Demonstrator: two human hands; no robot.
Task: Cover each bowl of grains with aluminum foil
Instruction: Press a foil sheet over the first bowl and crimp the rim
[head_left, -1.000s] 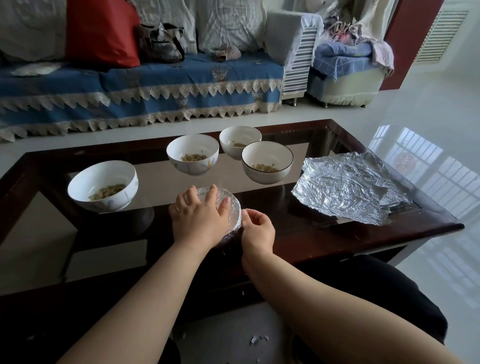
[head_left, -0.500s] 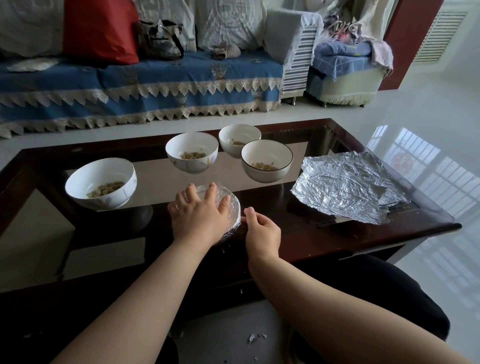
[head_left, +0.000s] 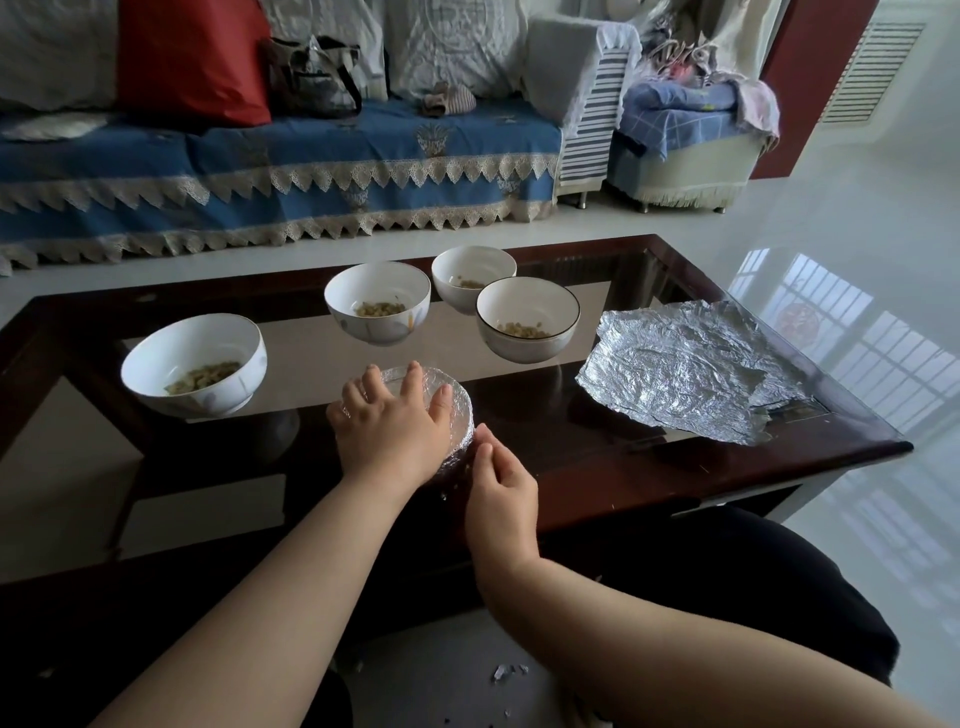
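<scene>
On the near edge of the counter (head_left: 675, 467), the left hand (head_left: 389, 426) presses flat on the foil-covered bowl (head_left: 460, 410), fingers spread. The right hand (head_left: 498, 488) pinches foil at its rim. Best to crimp gradually around while the top stays pinned.

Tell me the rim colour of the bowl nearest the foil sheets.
Dark, near-black line around the rim of the white bowl, seen in the head view.

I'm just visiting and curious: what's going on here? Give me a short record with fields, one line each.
Setting: dark glass-topped coffee table, blue-covered sofa behind
Covered bowl: one foil-wrapped bowl at the near edge
Left hand: spread flat on top of that foil
Right hand: fingers pinching foil at the bowl's side
Open bowls: four white bowls of grains, e.g., uncovered
Spare foil: crinkled foil sheets at the right
</scene>
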